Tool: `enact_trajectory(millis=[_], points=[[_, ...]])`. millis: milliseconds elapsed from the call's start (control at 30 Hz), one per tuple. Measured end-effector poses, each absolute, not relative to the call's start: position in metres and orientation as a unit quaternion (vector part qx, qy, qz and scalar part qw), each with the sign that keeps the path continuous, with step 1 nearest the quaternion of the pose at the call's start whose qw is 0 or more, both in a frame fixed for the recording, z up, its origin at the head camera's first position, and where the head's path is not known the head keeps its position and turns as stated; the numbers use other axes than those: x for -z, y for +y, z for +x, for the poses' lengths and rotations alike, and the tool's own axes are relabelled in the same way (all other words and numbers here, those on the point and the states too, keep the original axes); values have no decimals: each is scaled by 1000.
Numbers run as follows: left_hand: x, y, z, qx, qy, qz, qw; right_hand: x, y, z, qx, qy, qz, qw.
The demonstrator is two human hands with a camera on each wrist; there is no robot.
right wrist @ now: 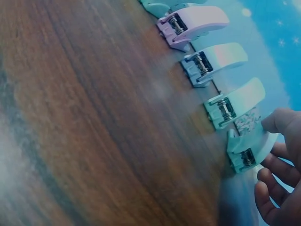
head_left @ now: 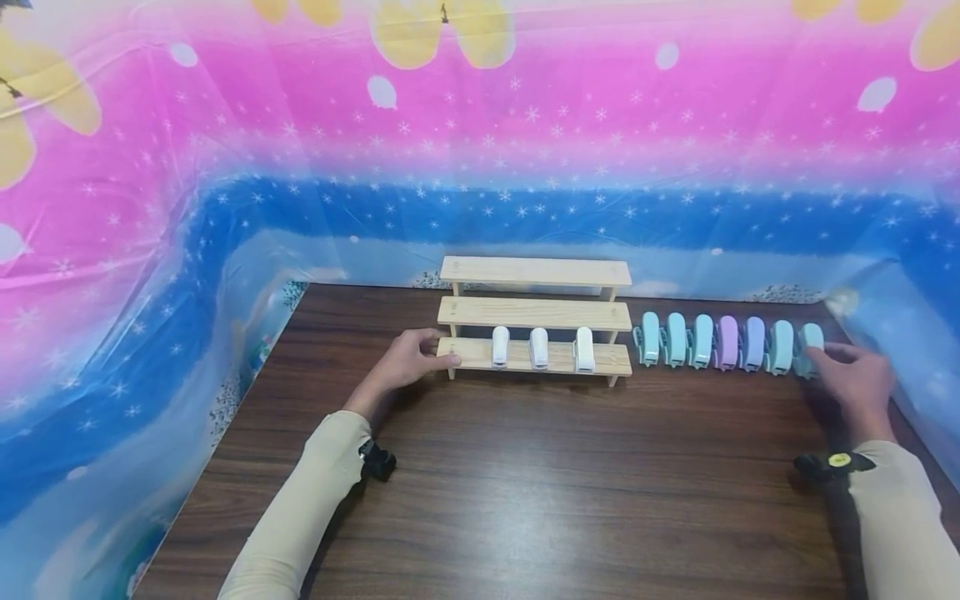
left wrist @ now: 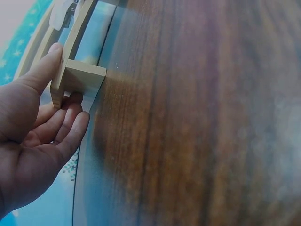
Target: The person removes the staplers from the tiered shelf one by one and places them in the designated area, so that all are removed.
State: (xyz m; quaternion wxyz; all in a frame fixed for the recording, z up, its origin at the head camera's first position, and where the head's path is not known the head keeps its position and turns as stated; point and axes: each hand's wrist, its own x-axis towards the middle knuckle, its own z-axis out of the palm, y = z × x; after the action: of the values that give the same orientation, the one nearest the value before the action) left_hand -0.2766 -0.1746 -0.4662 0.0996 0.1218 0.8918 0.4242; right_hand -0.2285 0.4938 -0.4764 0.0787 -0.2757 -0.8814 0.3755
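A three-tier wooden display rack (head_left: 536, 312) stands at the back of the table. My left hand (head_left: 408, 362) grips the left end of its lowest step, with the thumb (left wrist: 52, 52) on top and the other fingers curled beneath. Three white clips (head_left: 538, 348) stand on that step. Right of the rack runs a row of large plastic spring clips: mint green ones, a purple clip (head_left: 726, 343) and a lavender-blue clip (head_left: 752, 343). My right hand (head_left: 858, 379) pinches the mint green clip (right wrist: 249, 148) at the row's right end, thumb and fingers on its curved handle.
The dark wood-grain table (head_left: 525, 492) stretches in front of the rack and the row. A patterned pink and blue cloth (head_left: 570, 150) hangs close behind and along both sides. The rack's middle step (head_left: 534, 313) and top step (head_left: 534, 271) rise behind the white clips.
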Motion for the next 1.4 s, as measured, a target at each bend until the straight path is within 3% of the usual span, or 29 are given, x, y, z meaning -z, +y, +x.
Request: enact_trajectory(millis=[467, 633, 1000, 1400], points=[[467, -175, -276, -427, 891, 114, 105, 437, 472, -223, -387, -887, -220, 119], [467, -175, -276, -424, 892, 111, 106, 422, 446, -222, -385, -897, -185, 117], [466, -175, -276, -429, 890, 116, 107, 403, 380, -220, -358, -911, -112, 171], [466, -176, -277, -431, 887, 124, 106, 403, 311, -213, -360, -911, -40, 195]])
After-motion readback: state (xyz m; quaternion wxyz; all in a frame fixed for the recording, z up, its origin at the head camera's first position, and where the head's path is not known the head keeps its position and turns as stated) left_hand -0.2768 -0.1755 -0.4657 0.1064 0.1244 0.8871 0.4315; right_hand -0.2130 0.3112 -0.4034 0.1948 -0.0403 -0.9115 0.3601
